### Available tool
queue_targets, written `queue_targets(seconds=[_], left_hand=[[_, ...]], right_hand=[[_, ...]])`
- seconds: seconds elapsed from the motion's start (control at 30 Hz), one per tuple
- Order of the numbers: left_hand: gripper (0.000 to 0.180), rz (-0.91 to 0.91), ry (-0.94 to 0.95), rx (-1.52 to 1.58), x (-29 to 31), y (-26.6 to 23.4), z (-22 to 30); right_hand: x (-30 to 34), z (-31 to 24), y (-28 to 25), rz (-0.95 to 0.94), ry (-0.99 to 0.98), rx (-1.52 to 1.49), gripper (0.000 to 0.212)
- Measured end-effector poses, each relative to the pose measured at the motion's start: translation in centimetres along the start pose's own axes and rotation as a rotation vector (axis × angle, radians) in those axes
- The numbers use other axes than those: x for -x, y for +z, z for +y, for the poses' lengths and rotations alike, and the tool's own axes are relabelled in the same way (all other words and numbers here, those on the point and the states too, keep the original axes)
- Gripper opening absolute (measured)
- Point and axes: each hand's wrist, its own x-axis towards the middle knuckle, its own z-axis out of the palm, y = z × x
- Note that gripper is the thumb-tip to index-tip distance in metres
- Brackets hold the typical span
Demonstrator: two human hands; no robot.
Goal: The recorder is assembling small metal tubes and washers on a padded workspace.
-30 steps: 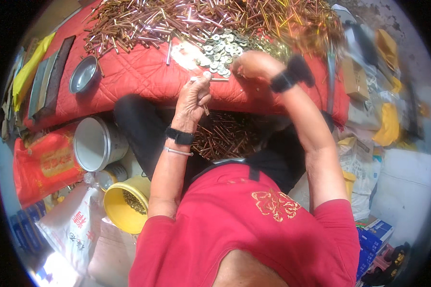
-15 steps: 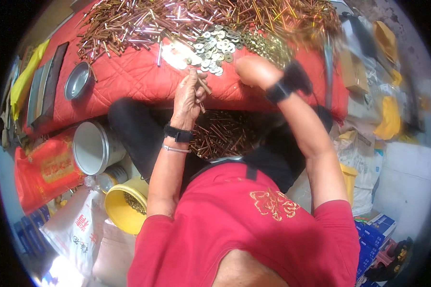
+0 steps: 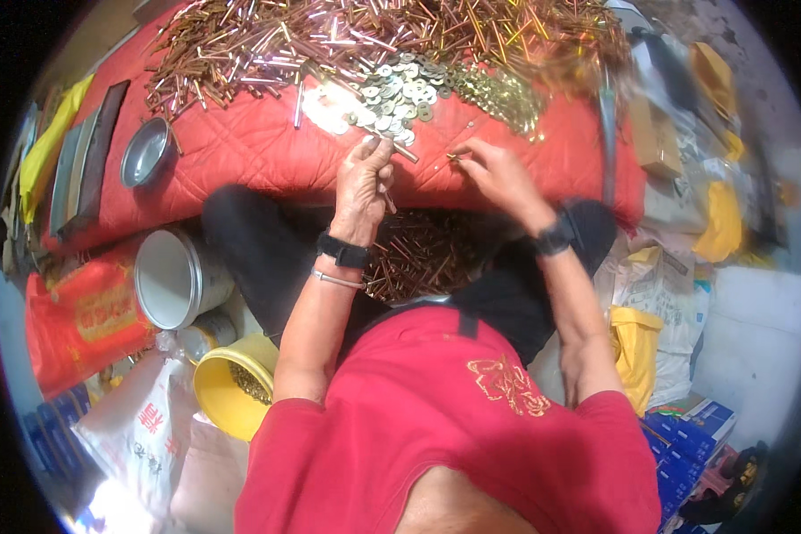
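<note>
My left hand [image 3: 360, 191] is closed around copper-coloured metal rods. One rod [image 3: 405, 153] sticks out past the fingertips toward the right; another end shows below the fingers. A short way to the right, my right hand [image 3: 503, 185] pinches a small brass-coloured piece [image 3: 454, 157], too small to make out exactly. Just beyond the left hand lies a heap of flat round washers [image 3: 399, 93]. To their right is a heap of small shiny brass-coloured pieces [image 3: 507, 98]. A wide pile of copper-coloured rods [image 3: 347, 31] covers the far side of the red quilted cloth [image 3: 258, 147].
A metal bowl [image 3: 147, 151] sits on the cloth's left side. More rods [image 3: 418, 258] lie below, between my legs. At left stand a grey bucket [image 3: 173, 280] and a yellow bucket [image 3: 214, 383] holding small pieces. Yellow bags [image 3: 634, 356] and blue boxes [image 3: 685, 445] are at right.
My right hand has come back from the heap of small brass-coloured pieces, nearer to me, with one in its fingertips. The left hand has shifted slightly right, still holding the rods.
</note>
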Motion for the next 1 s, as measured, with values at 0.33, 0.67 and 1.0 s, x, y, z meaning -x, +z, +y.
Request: queue_targets(seconds=[0.33,0.67,1.0], left_hand=[[0.020,0.059,-0.018,-0.008,0.3,1.8,-0.2],[0.013,0.068,-0.030,-0.020,0.2,1.7,-1.1],[0.015,0.038,-0.155,-0.007,1.5,3.6,-3.6]], right_hand=[[1.1,-3.5,1.7,0.187,0.058,-0.283,0.023],[0.9,-3.8,1.4,0.139,0.054,-0.252,0.022],[-3.7,-3.9,3.6,0.693,-0.071,-0.378,0.014]])
